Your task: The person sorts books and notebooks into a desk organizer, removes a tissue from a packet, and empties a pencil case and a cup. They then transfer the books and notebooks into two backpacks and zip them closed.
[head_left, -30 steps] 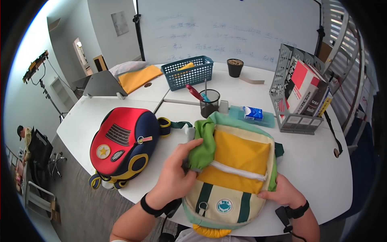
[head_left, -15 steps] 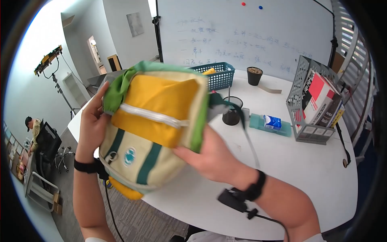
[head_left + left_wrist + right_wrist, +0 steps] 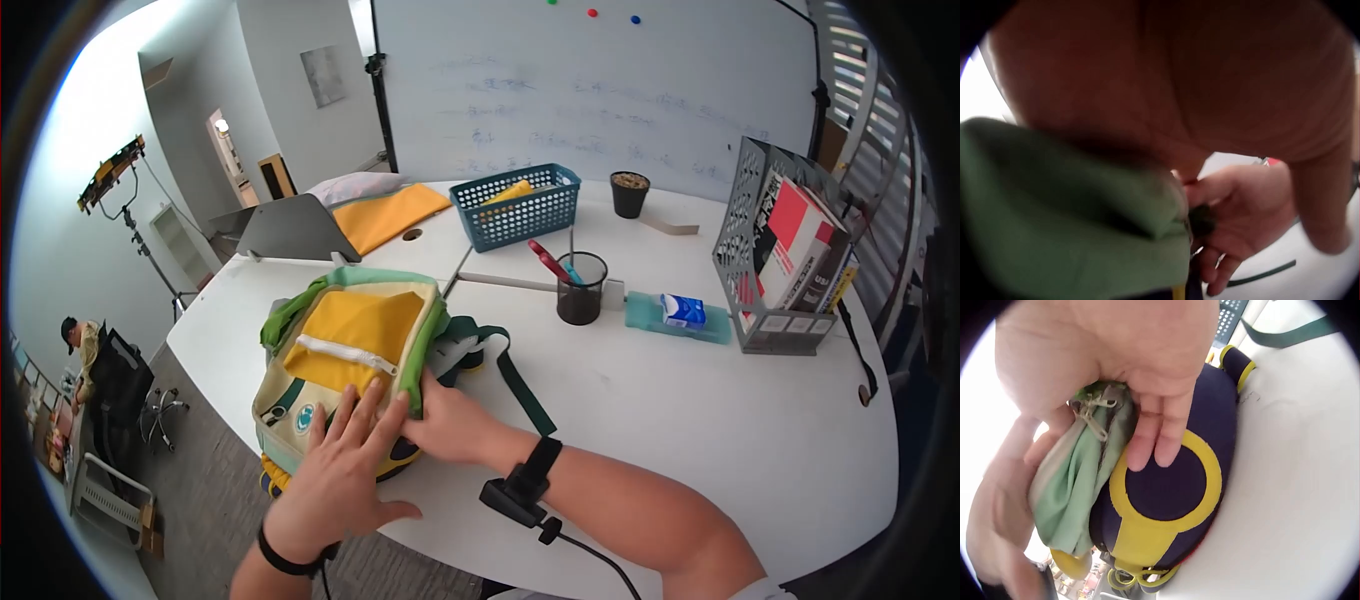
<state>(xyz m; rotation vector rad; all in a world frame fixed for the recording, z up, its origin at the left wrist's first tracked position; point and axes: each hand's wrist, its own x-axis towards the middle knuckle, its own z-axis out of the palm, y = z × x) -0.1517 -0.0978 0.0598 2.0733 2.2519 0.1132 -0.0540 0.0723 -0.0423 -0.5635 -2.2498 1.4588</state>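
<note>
A cream, yellow and green backpack [image 3: 350,325] lies front-up on top of a navy backpack [image 3: 1213,419] with yellow trim, on the table's left side. The upper bag hides most of the lower one in the head view. My left hand [image 3: 345,475] rests on the upper bag's lower front, fingers straight and thumb spread out. With my right hand [image 3: 455,420] I grip the upper bag's right edge between thumb and fingers. In the right wrist view, two of its fingers [image 3: 1171,440] reach down over the navy bag's round yellow ring. A dark green strap [image 3: 520,385] trails right across the table.
Behind the bags stand a laptop [image 3: 295,230], an orange-yellow cloth item [image 3: 390,218] and a teal basket [image 3: 515,215]. Farther right are a mesh pen cup [image 3: 580,300], a blue-and-white packet [image 3: 683,311] and a grey book rack [image 3: 785,335]. The table's left edge [image 3: 205,370] is close by.
Both hands carried the cream backpack up and left, then lowered it onto the navy one. The left hand has released its side edge and lies flat on the front.
</note>
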